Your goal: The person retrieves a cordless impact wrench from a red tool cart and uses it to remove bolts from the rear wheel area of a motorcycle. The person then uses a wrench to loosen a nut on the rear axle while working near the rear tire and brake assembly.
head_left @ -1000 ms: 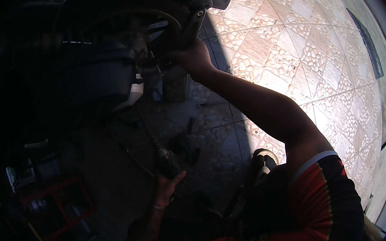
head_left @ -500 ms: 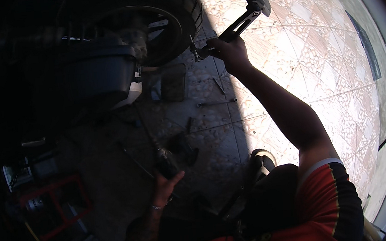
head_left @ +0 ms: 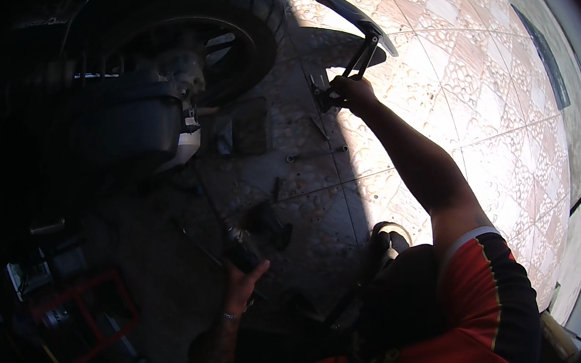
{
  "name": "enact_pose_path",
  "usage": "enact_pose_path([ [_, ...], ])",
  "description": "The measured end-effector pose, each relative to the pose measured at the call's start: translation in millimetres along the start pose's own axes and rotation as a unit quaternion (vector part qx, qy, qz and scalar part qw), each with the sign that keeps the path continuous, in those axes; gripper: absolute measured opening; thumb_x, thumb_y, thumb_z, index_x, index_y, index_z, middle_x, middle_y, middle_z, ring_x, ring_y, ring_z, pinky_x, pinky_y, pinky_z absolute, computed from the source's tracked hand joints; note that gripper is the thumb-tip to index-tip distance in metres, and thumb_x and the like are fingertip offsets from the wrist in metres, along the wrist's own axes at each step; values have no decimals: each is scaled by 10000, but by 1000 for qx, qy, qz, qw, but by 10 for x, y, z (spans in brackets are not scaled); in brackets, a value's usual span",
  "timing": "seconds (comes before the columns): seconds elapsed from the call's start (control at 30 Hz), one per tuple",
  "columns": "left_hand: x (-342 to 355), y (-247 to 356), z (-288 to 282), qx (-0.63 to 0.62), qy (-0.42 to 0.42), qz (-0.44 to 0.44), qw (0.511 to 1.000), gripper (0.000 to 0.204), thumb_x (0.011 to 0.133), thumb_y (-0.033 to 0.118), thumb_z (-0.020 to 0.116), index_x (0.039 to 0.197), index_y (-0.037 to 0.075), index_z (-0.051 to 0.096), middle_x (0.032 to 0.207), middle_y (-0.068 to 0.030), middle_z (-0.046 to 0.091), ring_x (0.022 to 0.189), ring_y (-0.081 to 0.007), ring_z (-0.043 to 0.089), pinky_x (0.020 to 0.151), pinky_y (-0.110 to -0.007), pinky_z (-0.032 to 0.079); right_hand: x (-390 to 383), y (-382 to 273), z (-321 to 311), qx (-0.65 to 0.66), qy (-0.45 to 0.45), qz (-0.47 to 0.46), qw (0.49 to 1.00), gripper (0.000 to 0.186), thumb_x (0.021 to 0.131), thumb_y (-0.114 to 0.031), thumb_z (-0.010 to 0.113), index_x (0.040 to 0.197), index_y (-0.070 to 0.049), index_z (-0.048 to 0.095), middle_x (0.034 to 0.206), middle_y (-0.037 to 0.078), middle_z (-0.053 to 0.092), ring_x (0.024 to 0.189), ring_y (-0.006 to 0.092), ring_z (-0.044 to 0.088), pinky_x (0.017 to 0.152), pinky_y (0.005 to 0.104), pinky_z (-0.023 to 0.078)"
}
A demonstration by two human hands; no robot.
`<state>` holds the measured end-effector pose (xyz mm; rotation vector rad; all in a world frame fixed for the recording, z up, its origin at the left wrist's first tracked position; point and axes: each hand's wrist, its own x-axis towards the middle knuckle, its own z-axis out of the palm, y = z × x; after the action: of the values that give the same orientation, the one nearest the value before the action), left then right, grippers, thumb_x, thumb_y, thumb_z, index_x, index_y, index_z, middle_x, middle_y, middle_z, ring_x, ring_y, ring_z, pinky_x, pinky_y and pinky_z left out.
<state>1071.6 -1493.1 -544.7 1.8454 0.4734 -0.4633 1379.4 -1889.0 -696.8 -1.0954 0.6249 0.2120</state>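
On the right, my right hand (head_left: pixel 355 93) is closed around the black bracket of a motorcycle mudguard (head_left: pixel 355 18). The mudguard is held up off the tiles, its curved dark blade pointing away toward the sunlit side. My left hand (head_left: pixel 241 282), low at centre left, is wrapped around what looks like a dark power tool (head_left: pixel 243 249). A long thin shaft seems to run from it toward the motorcycle. Deep shade hides most of its outline. At the upper left stands the motorcycle's rear wheel (head_left: pixel 260 51), beside a dark engine-side casing (head_left: pixel 133 112).
On the shaded tiles lie a wrench (head_left: pixel 316 154), a flat dark tray (head_left: pixel 254 125) and a dark object (head_left: pixel 270 225) by the power tool. A red frame-like rack (head_left: pixel 83 320) stands at the lower left. My foot (head_left: pixel 394 238) rests near the shadow edge.
My right hand has shifted slightly down, and the mudguard has turned, showing its blade more edge-on. Its shadow now shows on the floor. My left hand keeps its grip, nearly still.
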Motion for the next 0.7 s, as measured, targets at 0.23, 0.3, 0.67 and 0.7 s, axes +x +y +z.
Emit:
enact_pose_path([
  [0.23,-5,51,-7,0,-23,-33,999,618,834,39,820,1313,89,433,961,11,571,789,-99,583,677,-277,523,187,79,-17,-44,25,-5,999,263,827,-125,773,970,54,643,923,164,703,785,290,727,674,415,643],
  [0.3,-4,51,-8,4,-22,-24,999,639,833,38,820,1329,89,420,959,13,565,787,-99,579,681,-279,523,255,65,-39,-62,41,-4,997,257,798,-109,789,947,62,667,898,172,719,753,279,739,636,389,640],
  [0.67,-6,173,30,-35,-12,-37,999,637,769,88,879,1303,32,537,1121,6,558,1019,-111,556,898,-296,509,426,58,-142,-53,47,16,997,295,790,-171,850,903,46,685,828,146,719,709,247,734,610,374,623],
  [0.7,-10,198,38,-32,-12,-35,999,634,770,89,879,1302,33,539,1111,10,558,1006,-106,556,888,-294,512,444,66,-150,-58,42,15,997,326,786,-187,860,921,44,675,820,146,715,704,245,730,605,376,619],
])
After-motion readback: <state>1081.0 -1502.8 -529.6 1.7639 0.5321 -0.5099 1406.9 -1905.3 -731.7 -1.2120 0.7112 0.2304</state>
